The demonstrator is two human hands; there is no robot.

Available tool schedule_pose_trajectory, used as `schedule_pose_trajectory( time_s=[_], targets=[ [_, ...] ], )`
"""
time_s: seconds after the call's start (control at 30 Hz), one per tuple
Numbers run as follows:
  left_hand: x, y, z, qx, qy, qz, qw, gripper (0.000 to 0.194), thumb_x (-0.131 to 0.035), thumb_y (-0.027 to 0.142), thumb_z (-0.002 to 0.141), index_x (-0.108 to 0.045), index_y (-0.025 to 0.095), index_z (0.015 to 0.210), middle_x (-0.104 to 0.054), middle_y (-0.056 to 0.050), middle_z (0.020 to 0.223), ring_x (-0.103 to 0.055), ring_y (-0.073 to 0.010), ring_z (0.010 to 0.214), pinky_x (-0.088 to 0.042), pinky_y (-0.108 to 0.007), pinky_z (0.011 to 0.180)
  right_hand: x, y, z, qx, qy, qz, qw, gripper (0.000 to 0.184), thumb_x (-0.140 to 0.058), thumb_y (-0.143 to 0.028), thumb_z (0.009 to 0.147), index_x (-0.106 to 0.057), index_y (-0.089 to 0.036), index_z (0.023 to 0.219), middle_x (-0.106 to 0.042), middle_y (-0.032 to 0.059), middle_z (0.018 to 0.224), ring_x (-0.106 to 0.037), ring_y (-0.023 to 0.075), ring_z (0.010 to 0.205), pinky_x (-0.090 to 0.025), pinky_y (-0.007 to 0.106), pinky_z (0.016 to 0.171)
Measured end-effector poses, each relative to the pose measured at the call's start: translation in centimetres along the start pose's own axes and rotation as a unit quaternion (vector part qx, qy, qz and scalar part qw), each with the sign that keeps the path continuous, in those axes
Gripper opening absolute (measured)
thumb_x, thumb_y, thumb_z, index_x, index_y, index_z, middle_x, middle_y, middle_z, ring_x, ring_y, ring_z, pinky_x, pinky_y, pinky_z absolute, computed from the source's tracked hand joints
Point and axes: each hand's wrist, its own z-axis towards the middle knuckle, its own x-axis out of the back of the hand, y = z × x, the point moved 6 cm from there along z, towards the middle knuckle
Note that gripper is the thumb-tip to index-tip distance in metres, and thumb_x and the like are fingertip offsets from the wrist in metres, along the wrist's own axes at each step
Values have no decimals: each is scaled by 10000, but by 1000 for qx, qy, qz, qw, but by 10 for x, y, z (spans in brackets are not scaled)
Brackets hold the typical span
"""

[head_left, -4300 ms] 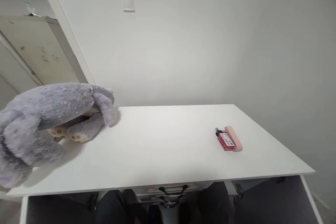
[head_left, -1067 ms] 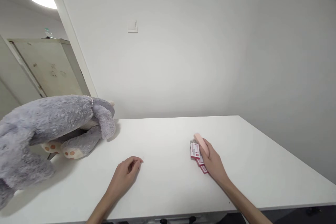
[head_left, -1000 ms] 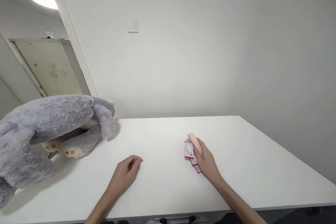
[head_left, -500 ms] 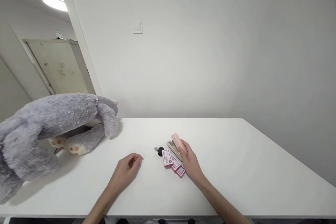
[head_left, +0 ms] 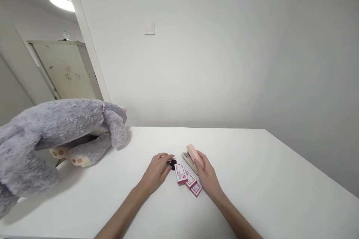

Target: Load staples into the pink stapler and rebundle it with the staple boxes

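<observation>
In the head view my right hand [head_left: 209, 175] is wrapped round a pink stapler [head_left: 193, 154]. Just beside and partly under the stapler lies a slim beige object [head_left: 187, 159] with dark keys, like a small remote or calculator. Three white-and-red boxes overlap in front of it: a left box [head_left: 181, 173], a middle box [head_left: 191, 180] and a right box [head_left: 196, 189]. My left hand [head_left: 157, 170] reaches over a black-headed key [head_left: 174, 163], fingers bent and thumb apart. Its metal end is hidden by the fingers.
All this rests on a white table [head_left: 266, 190]. A large grey plush toy [head_left: 73, 119] takes up the table's left side. Behind the table stands a white wall [head_left: 210, 52] with a switch [head_left: 149, 28]. A cabinet [head_left: 64, 69] shows beyond the doorway.
My left hand has moved right from the bare table to the black-headed key, and its loosely curled fingers have stretched out. My right hand still holds the pink stapler. The view has shifted slightly.
</observation>
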Motion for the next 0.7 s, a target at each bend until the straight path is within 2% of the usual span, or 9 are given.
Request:
schedule_pose_trajectory(
  time_s=[0.07,0.17,0.37,0.53,0.7],
  targets=[
    [-1,-6,5,17,11,5,1000,303,-460,325,1040,-612,255,1293,-702,-75,1201,-589,-271,1179,-488,-441,998,0,2,0,-7,3,-1,1000,619,-474,-648,987,-533,-238,1447,-614,103,1464,-586,311,1322,-469,446,1094],
    [5,-26,4,66,57,21,996,298,-496,370,1026,-607,246,1273,-731,-59,1102,-606,-278,1126,-472,-445,981,0,3,0,-17,-1,-3,1000,618,-468,-647,988,-524,-247,1456,-604,96,1476,-575,311,1337,-467,448,1100],
    [39,-70,-3,155,142,112,971,322,-493,401,993,-586,206,1232,-755,-70,1046,-632,-307,1066,-436,-451,956,-2,-3,-5,-27,-10,-7,1000,589,-467,-623,996,-536,-247,1443,-609,91,1469,-575,308,1336,-477,431,1094],
    [68,-103,-16,232,170,202,936,294,-483,355,958,-591,201,1184,-773,-76,1007,-654,-322,1042,-447,-440,923,-8,-7,-10,-32,-32,-2,999,575,-442,-604,1013,-522,-244,1454,-615,89,1459,-583,293,1326,-477,414,1094],
    [78,-116,-28,282,185,254,907,286,-459,335,959,-591,188,1166,-771,-91,974,-662,-340,1012,-456,-452,894,-9,-8,-13,-33,-37,-5,999,559,-450,-600,1011,-533,-264,1450,-612,80,1462,-583,297,1323,-492,411,1074]
  ],
)
